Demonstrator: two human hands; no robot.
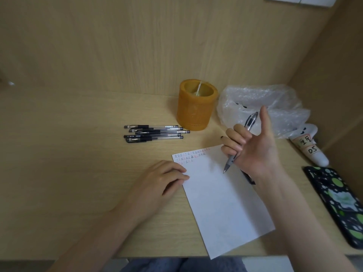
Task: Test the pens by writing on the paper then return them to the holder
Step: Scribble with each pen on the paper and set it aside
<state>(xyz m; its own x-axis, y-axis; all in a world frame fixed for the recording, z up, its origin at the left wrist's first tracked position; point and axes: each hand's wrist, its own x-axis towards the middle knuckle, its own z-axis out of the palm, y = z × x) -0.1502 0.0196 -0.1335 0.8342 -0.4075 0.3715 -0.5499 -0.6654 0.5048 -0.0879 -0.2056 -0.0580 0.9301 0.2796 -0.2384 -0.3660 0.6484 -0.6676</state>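
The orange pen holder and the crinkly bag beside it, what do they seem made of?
The holder looks like translucent amber plastic or resin, matte: its wall glows with light. The bag seems thin clear plastic film, glossy and wrinkled.

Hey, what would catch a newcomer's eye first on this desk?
The right hand, mid-frame, gripping a clear-barrelled pen with a grey grip, tip down over the white paper sheet, with the left hand resting on its left edge. Next, the orange cylindrical holder at the back of the wooden desk, with a cluster of black-capped clear pens lying to its left.
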